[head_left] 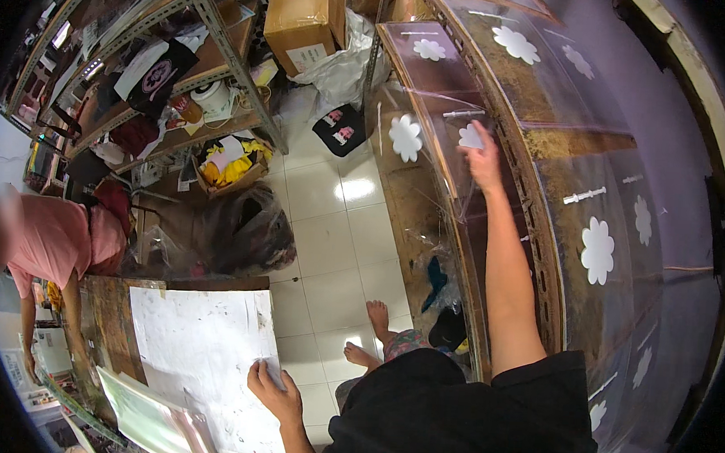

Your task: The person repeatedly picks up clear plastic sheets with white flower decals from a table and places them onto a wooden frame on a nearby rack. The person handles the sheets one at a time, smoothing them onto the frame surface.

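Observation:
My right arm stretches out to the rack on the right. There my right hand (483,161) is at a clear film sheet (435,91) printed with white flower shapes, its fingers over one white flower (468,137). Thumb and forefinger are apart; whether they grip the film's edge is not visible. My left hand (276,393) lies with its fingers spread on the edge of a large white paper sheet (201,333), which covers the table and has small dark smudges. Beside it on the table is a frame with a pale green panel (143,416).
More clear films with white flowers (597,251) lie on the rack's wooden boards. A black cap (340,131) is on the tiled floor near a cardboard box (303,26). Metal shelving (224,47) stands at the left, where a person in a pink shirt (59,235) leans over the table.

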Tool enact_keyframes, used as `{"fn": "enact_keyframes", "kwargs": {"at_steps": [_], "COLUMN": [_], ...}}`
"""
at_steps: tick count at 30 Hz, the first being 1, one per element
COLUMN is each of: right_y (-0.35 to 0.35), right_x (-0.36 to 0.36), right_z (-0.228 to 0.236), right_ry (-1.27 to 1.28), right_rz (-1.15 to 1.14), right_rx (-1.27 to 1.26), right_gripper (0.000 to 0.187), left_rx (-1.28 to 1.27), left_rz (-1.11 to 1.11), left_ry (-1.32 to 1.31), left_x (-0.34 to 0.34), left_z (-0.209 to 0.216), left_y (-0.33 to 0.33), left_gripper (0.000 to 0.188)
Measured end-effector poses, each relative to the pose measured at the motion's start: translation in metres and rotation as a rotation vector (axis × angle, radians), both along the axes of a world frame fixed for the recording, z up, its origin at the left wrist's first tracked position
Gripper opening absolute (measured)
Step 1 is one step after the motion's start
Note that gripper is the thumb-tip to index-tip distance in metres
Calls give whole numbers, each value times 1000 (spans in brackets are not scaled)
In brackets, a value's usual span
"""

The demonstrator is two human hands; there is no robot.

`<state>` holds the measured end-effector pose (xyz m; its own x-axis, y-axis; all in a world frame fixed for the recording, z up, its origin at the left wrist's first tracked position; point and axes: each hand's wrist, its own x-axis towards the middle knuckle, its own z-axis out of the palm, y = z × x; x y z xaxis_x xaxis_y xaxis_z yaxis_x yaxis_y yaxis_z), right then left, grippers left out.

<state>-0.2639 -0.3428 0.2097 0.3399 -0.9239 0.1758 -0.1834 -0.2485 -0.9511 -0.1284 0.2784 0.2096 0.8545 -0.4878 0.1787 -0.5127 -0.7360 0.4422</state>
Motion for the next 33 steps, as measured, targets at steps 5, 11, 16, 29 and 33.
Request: {"fn": "enact_keyframes", "kwargs": {"at_steps": [5,11,16,29,33], "right_y": [-8,11,-25,-85,-94], "right_x": [-67,-97,-154,-215,-223], "right_z": [-63,-89,-197,-282,-276], "right_ry": [-147,-340,-267,-279,-289], "right_rz": [-364,-617,-645,-605,-619], "right_rx": [371,552,580,595,582], "right_gripper": [67,61,42,39,39], "left_rx": [13,20,59,51,51], "left_rz": [7,42,38,58,47], "left_ry": [-28,-36,-98,-71,-57], "left_x": [4,1,2,2,5], "left_z": [1,-8,-5,-10,-12], "left_y": [-7,-6,-7,-7,-7], "left_gripper": [44,44,43,42,42]}}
